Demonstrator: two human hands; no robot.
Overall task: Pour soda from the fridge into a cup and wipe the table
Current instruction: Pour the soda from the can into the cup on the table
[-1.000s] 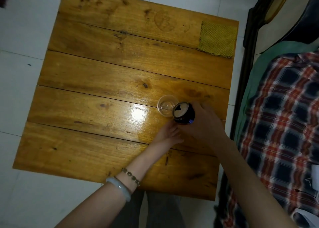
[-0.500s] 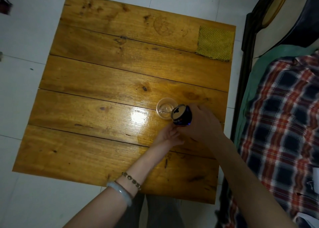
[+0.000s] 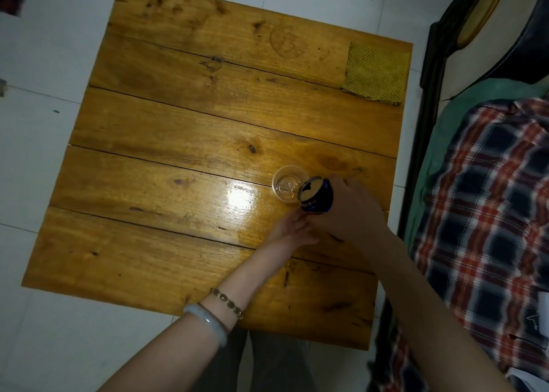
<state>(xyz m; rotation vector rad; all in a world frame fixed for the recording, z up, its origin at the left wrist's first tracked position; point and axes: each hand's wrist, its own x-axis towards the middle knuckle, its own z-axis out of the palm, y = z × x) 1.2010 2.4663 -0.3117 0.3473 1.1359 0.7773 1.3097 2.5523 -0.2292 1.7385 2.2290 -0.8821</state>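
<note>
Tipping more than a moment before, the can, held tight in the right grip, leaned its top toward the cup on the counter, so pouring looked close, while the left grip sat beside the cup, too hidden to tell if it held anything.

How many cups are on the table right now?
1. A clear cup stands on the table's right half, just left of the tilted can gripped by the right hand. The arms cover some tabletop, so another could be hidden.
</note>
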